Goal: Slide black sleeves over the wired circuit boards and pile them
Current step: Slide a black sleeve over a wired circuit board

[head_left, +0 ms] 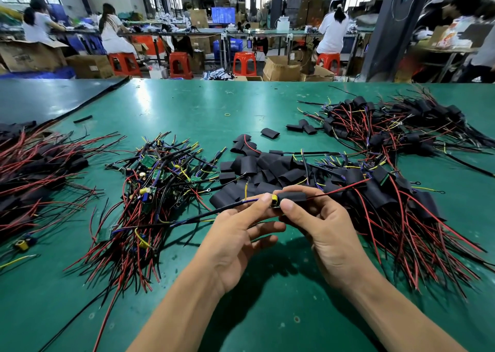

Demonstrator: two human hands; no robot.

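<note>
Black sleeve [293, 196] (matte, flattened) half over circuit board [275, 201]

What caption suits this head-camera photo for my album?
Two hands slide a black sleeve over a wired circuit board above a green workbench.

Circuit board [276, 203]: mostly hidden inside black sleeve [293, 197] and behind fingertips [287, 205]; only yellow end shows. Left pile of sleeved boards [34, 169]: cut by frame edge, blurred. Far-right pile [396, 126]: blurred, items indistinct. Both forearms: cut by bottom edge.
</note>
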